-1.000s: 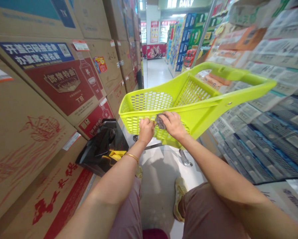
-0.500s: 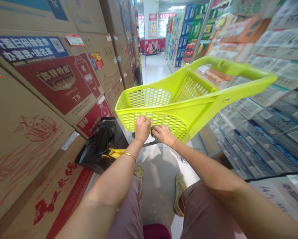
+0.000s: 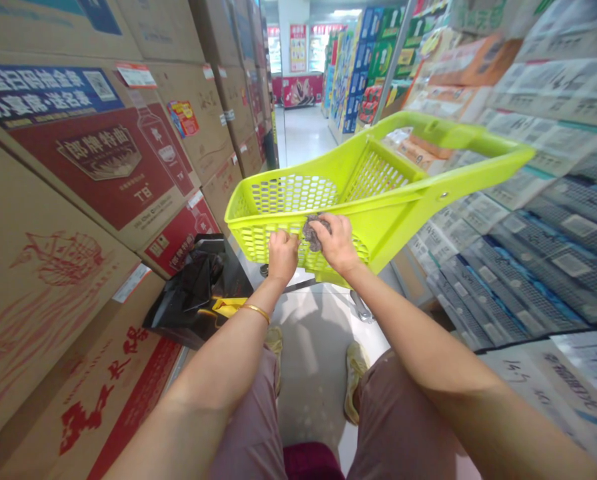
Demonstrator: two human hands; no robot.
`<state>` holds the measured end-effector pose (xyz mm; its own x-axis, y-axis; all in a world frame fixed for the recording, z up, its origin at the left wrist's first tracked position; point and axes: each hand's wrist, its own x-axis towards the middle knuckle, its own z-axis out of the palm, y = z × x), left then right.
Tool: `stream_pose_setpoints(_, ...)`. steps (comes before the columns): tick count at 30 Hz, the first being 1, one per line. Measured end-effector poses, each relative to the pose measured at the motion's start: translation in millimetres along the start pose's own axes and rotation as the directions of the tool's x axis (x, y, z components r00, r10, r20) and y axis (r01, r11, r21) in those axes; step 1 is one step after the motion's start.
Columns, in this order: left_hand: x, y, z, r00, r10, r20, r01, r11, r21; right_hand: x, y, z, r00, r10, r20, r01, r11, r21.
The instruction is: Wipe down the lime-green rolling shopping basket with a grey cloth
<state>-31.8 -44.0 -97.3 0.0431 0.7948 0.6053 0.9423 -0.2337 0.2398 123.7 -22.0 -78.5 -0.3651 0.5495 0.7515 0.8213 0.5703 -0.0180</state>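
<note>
A yellow-green plastic shopping cart [image 3: 398, 205] with perforated sides stands across the aisle before me, its handle toward the right. My left hand [image 3: 283, 255] is closed on its near side wall, fingers curled at the holes. A crumpled grey-brown cloth [image 3: 314, 233] is pressed against that same wall, just below the rim. My right hand [image 3: 336, 241] is closed round the cloth, thumb on its near side. No goods show inside the basket. Part of a metal caster [image 3: 361, 307] is visible beneath the cart.
Stacked cartons [image 3: 103, 160] wall the left side. A black bag [image 3: 198, 287] with a yellow item rests on the floor beside them. Packs in printed wrapping [image 3: 543, 220] are piled at the right. My shoes [image 3: 356, 380] are on the pale floor, which runs on toward shelves [image 3: 363, 67].
My right hand has risen from low on the cart's side to near its rim, bringing the cloth into clear view. My left hand stays on the wall. The view has shifted slightly.
</note>
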Motion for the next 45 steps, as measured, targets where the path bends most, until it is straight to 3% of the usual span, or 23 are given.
stream_pose_setpoints(7, -1, 2, 2.5, 1.000, 0.024, 0.002, -0.024, 0.999, 0.046, -28, -9, 22, 0.967, -0.091, 0.237, 0.097, 0.995, -0.010)
stream_pose_setpoints(11, 1, 3, 4.7, 1.000, -0.008, -0.004, 0.009, 0.999, 0.051, -48, -14, 33, 0.889, -0.156, 0.430, 0.170, 0.985, 0.006)
stream_pose_setpoints(14, 1, 3, 6.4, 1.000, -0.012, -0.004, 0.012, 0.999, 0.050, -57, -15, 37, 0.829, -0.237, 0.506, 0.245, 0.968, 0.052)
stream_pose_setpoints(16, 1, 3, 7.8, 1.000, -0.008, -0.013, 0.009, 0.999, 0.053, -58, -14, 36, 0.824, -0.249, 0.509, 0.255, 0.965, 0.059)
stream_pose_setpoints(19, 0, 2, 9.5, 0.999, -0.001, -0.032, 0.002, 0.999, 0.053, -49, -11, 32, 0.866, -0.211, 0.452, 0.222, 0.975, 0.031)
stream_pose_setpoints(25, -2, 2, 11.3, 0.998, 0.041, -0.041, -0.039, 0.999, 0.030, -16, -5, 12, 0.984, -0.062, 0.167, 0.062, 0.998, 0.001)
stream_pose_setpoints(29, -3, 2, 12.7, 0.997, 0.056, -0.061, -0.055, 0.998, 0.007, -4, -3, 4, 0.999, 0.032, 0.040, -0.032, 0.999, -0.008)
stream_pose_setpoints(36, -2, 1, 12.4, 0.998, 0.039, -0.038, -0.039, 0.999, 0.008, -26, -7, 20, 0.979, -0.031, 0.203, 0.030, 1.000, 0.011)
stream_pose_setpoints(41, 0, 3, 15.1, 0.997, 0.013, -0.077, -0.013, 1.000, 0.002, -48, -10, 33, 0.912, -0.097, 0.398, 0.085, 0.995, 0.050)
stream_pose_setpoints(45, 1, 3, 15.7, 0.998, 0.022, -0.067, -0.022, 1.000, 0.008, -56, -11, 34, 0.864, -0.160, 0.477, 0.161, 0.986, 0.039)
